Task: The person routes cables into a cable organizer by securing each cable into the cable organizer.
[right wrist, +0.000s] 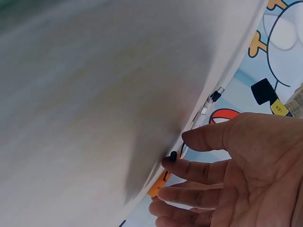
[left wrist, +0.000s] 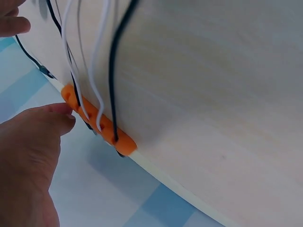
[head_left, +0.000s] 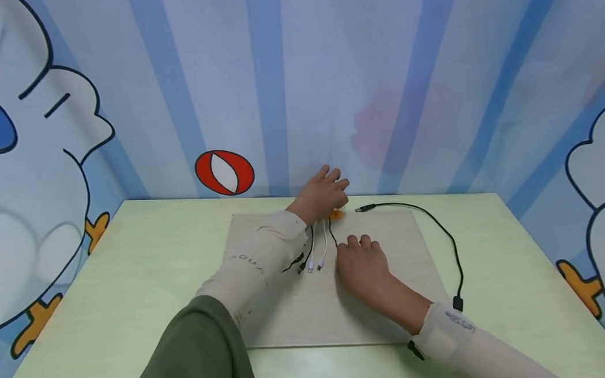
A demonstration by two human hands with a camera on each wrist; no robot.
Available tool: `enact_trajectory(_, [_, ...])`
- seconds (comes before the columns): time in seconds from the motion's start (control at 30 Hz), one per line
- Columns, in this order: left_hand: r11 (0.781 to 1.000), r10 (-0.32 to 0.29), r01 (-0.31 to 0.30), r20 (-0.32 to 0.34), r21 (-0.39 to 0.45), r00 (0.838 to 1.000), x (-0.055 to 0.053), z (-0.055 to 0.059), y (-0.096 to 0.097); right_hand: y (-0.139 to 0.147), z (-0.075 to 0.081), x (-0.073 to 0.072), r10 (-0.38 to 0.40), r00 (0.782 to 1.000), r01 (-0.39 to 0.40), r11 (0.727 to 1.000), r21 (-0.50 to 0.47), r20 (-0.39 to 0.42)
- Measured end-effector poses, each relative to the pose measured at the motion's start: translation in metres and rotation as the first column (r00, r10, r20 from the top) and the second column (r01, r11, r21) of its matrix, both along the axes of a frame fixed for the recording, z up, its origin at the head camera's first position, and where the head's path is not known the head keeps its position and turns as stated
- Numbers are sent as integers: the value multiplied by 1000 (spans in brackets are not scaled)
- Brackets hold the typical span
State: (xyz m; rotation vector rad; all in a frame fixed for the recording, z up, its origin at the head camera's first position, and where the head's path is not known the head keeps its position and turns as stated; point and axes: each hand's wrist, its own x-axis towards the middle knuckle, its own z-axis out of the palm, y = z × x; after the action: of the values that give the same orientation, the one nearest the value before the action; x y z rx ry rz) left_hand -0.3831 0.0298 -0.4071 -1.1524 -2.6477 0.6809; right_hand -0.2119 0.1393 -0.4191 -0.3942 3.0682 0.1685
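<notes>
An orange cable holder sits along the back edge of a pale board, with white cables and black cables in its slots. My left hand reaches over it; in the left wrist view its fingertips are right at the holder's side. My right hand is low over the board, nearest to the black cable at the holder's right end. In the right wrist view a small black cable tip shows by the index fingertip, with thumb and finger apart. The left hand's far side is hidden.
A loose black cable curves from the back edge along the board's right side. Several cable plugs lie on the board beside my left sleeve. The table meets a patterned blue backdrop behind.
</notes>
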Motion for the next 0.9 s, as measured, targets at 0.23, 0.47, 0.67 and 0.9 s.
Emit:
enact_trajectory(0.23, [999,9,-10,-31,-30,999,2,-2,17,12,1,9,4,998,-7,999,-48,-59])
enact_trajectory(0.47, [1000,-19,19,-28,18,999,7,-9,36,39,3,19,-37,996,29,995,-96,-76])
enact_trajectory(0.67, [998,-56,56,-33,17,998,17,-14,62,66,2,26,-89,994,82,991,-110,-58])
enact_trajectory(0.9, [997,-76,76,-11,-11,997,28,-22,94,91,0,34,-135,988,125,984,-128,-72])
